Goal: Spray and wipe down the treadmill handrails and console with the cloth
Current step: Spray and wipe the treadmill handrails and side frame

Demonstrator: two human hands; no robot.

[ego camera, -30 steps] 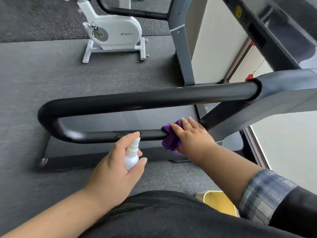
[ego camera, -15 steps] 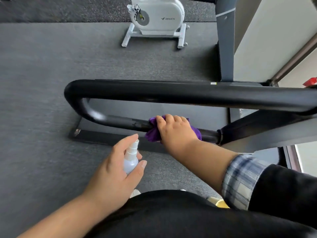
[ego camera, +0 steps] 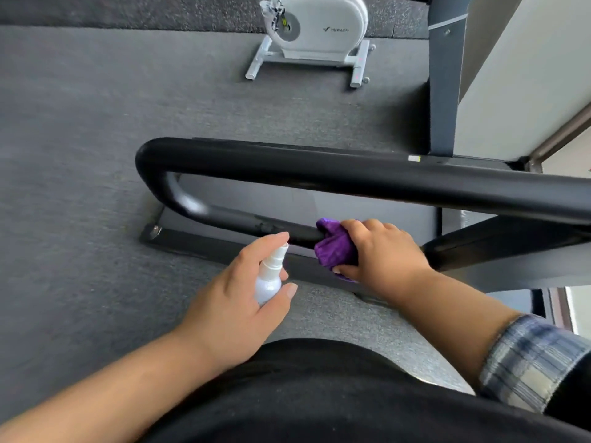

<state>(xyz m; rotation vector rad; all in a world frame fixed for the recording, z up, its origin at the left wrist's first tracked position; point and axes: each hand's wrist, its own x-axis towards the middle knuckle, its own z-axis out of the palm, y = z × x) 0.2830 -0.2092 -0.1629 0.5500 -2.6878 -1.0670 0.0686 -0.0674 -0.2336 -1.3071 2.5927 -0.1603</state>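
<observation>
Black fabric of the person's clothing (ego camera: 319,394) fills the nearest edge at six o'clock, with a blue-and-white plaid sleeve cuff (ego camera: 527,359) at four o'clock on the right forearm. Just beyond, the left hand (ego camera: 233,302) is wrapped round a small white plastic spray bottle (ego camera: 268,279), thumb along its near side and forefinger lying over the top of the nozzle, which points toward the lower rail. At three o'clock from the bottle and close beside it, the right hand (ego camera: 383,254) grips a crumpled purple cloth (ego camera: 335,247) round the lower bar of the looped black treadmill handrail (ego camera: 319,169), fingers curled over the top and thumb tucked beneath; the cloth bulges out at the nine o'clock side of the hand and touches the bar. From there the handrail bends back at its nine o'clock end and runs as a thicker upper bar toward three o'clock. Beneath the rail lies the dark treadmill base frame (ego camera: 224,247) on grey carpeted floor (ego camera: 96,139). At one o'clock a grey upright post (ego camera: 444,91) rises. Farthest off, at twelve o'clock, stands a white exercise bike (ego camera: 319,30) on its pale metal feet
</observation>
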